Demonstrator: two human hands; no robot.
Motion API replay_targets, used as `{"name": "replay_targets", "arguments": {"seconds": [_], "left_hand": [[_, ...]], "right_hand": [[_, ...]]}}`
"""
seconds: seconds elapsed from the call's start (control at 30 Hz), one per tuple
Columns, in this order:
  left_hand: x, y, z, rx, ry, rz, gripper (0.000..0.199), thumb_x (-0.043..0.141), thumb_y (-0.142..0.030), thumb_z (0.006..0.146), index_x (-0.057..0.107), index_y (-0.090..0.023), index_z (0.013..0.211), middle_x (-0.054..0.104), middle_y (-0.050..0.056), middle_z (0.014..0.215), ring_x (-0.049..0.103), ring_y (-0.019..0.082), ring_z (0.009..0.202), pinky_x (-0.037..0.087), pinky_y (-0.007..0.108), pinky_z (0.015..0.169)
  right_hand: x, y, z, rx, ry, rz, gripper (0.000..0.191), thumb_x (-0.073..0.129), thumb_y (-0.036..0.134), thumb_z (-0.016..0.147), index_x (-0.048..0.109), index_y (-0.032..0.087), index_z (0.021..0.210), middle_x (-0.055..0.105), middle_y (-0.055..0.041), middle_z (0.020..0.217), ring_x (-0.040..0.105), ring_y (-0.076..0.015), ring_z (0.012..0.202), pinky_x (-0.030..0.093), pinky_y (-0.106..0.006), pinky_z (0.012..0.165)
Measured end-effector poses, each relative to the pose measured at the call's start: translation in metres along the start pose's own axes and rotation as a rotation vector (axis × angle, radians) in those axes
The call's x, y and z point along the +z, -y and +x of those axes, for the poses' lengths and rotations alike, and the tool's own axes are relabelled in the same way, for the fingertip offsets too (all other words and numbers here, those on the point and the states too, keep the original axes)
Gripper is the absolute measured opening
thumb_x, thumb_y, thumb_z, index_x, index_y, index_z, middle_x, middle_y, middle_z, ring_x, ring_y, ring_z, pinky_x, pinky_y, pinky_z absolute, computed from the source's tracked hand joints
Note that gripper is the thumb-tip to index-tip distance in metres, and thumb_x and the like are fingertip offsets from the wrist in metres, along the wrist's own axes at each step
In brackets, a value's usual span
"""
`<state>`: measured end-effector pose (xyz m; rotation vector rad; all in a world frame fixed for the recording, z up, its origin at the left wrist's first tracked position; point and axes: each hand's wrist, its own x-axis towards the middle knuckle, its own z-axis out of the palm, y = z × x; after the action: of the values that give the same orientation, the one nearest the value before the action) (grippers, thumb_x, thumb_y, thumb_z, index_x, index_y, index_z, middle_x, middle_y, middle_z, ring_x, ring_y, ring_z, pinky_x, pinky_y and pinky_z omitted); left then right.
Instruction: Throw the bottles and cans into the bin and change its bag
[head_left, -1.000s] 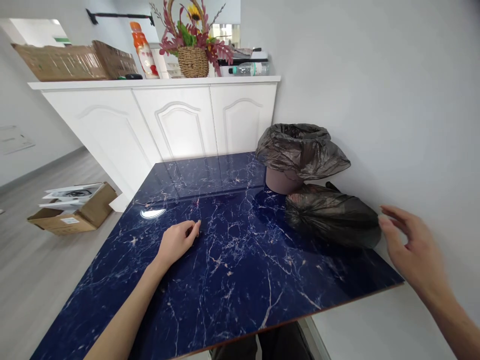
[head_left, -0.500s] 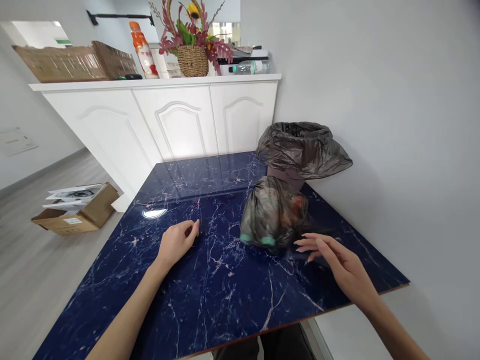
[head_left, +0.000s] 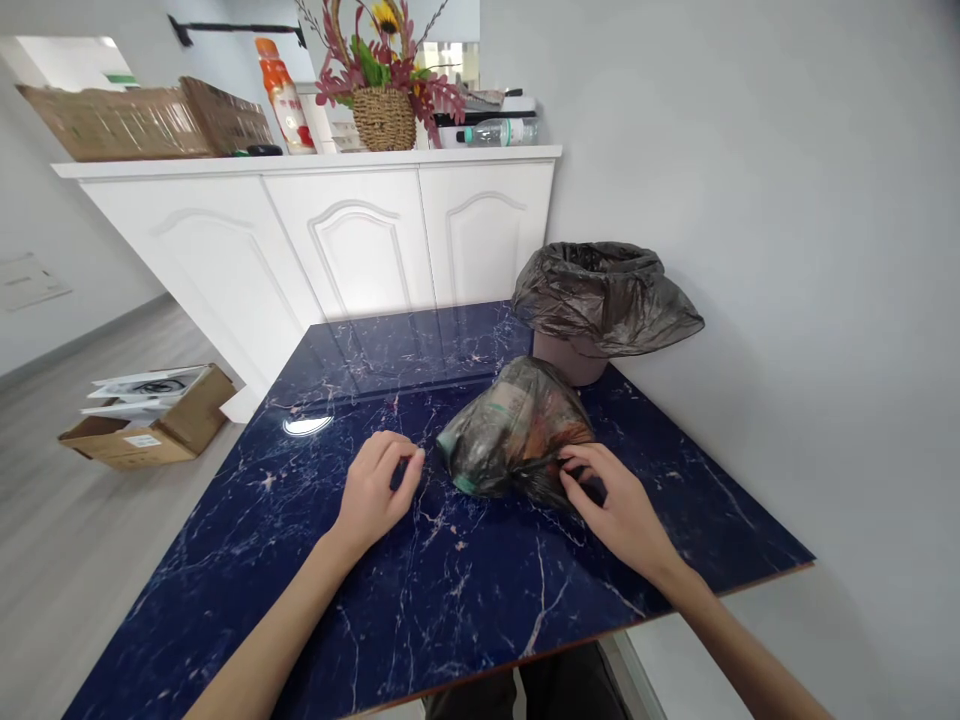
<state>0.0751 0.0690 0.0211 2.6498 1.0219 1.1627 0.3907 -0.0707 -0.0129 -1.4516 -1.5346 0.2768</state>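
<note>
- Head view: the right hand (head_left: 611,505) is at the right end of the dark plastic bag (head_left: 510,430), its thumb and fingertips narrowly spaced and touching the gathered plastic; whether they pinch it, I cannot tell.
- The left hand (head_left: 379,485) is just left of the bag, apart from it, fingers loosely curled with the thumb and index tips drawn together.
- The bag lies on the blue marbled counter (head_left: 457,580), bulging; orange and green-tipped things show through its thin film, too veiled to name.
- Right behind the bag stands a mauve bin (head_left: 562,360), its black liner (head_left: 607,310) folded widely over the rim.
- Farther behind the bag is a white cabinet (head_left: 360,240), bearing a flower basket (head_left: 384,120), an orange-capped bottle (head_left: 287,105), a clear bottle (head_left: 496,132) lying down and a cardboard box (head_left: 124,128).
- Well left of the bag, an open carton (head_left: 154,440) sits on the floor (head_left: 97,530).
</note>
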Motion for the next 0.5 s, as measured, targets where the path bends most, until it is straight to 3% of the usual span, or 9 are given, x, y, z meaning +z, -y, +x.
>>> {"name": "replay_targets", "arguments": {"seconds": [0.07,0.17,0.23,0.3,0.4,0.5], "left_hand": [[0.003,-0.010,-0.001,0.160,-0.012,-0.006,0.006,0.060,-0.028,0.102,0.063,-0.023,0.103,0.069,0.009,0.104,0.064,0.023,0.100,0.049,0.038,0.092],[0.010,-0.019,-0.004,0.283,0.027,0.032,0.026,0.069,-0.028,0.099,0.061,-0.022,0.123,0.067,0.012,0.120,0.062,0.027,0.113,0.048,0.043,0.099],[0.015,-0.019,-0.006,0.281,0.089,0.077,0.033,0.073,-0.034,0.098,0.062,-0.022,0.127,0.066,0.014,0.127,0.060,0.030,0.121,0.046,0.047,0.104],[0.019,-0.016,-0.006,0.272,0.118,0.108,0.023,0.073,-0.035,0.099,0.068,-0.025,0.119,0.068,0.012,0.126,0.058,0.031,0.123,0.044,0.047,0.105],[0.019,-0.011,-0.004,0.223,0.055,0.048,0.002,0.070,-0.027,0.102,0.070,-0.025,0.101,0.071,0.008,0.115,0.062,0.027,0.114,0.045,0.044,0.099],[0.015,-0.010,-0.001,0.137,-0.028,-0.103,0.004,0.066,-0.022,0.103,0.066,-0.023,0.100,0.071,0.005,0.106,0.065,0.022,0.103,0.048,0.039,0.095]], "right_hand": [[0.010,0.011,0.002,-0.057,0.013,-0.003,0.027,0.057,0.024,0.104,0.061,0.025,0.131,0.063,-0.0091,0.115,0.067,-0.0237,0.102,0.057,-0.039,0.090],[0.022,0.025,0.005,-0.119,0.089,-0.017,0.036,0.059,0.021,0.102,0.056,0.027,0.138,0.060,-0.0098,0.121,0.066,-0.0242,0.110,0.057,-0.039,0.094],[0.028,0.028,0.005,-0.136,0.134,-0.057,0.037,0.062,0.022,0.100,0.055,0.027,0.136,0.059,-0.0107,0.126,0.065,-0.0256,0.114,0.057,-0.041,0.097],[0.032,0.026,0.005,-0.168,0.129,-0.142,0.029,0.065,0.022,0.100,0.058,0.026,0.128,0.060,-0.0112,0.125,0.065,-0.0278,0.113,0.057,-0.043,0.096],[0.034,0.021,0.006,-0.255,0.085,-0.309,0.011,0.062,0.018,0.101,0.063,0.024,0.111,0.065,-0.0108,0.116,0.066,-0.0287,0.105,0.056,-0.045,0.089],[0.034,0.019,0.009,-0.333,0.066,-0.393,0.012,0.058,0.016,0.104,0.066,0.024,0.102,0.069,-0.0098,0.108,0.066,-0.0266,0.096,0.054,-0.043,0.084]]}}
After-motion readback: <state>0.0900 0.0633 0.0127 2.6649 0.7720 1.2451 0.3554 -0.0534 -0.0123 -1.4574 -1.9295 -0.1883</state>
